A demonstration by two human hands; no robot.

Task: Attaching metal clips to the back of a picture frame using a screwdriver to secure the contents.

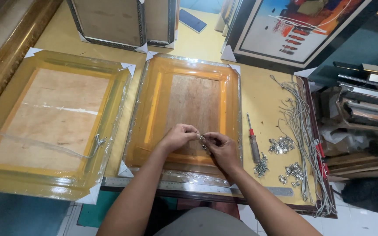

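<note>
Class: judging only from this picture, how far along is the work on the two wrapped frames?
Done: the left frame already carries a hanging wire. In hand: left hand and right hand pinch a small metal fitting over the middle frame. Left: that frame shows no wire.

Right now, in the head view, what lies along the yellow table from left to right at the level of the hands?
Wrapped frame with a hanging wire → wrapped frame under the hands → left hand → right hand → red-collared screwdriver → small piles of metal hangers and screws → bundle of grey wires.
</note>
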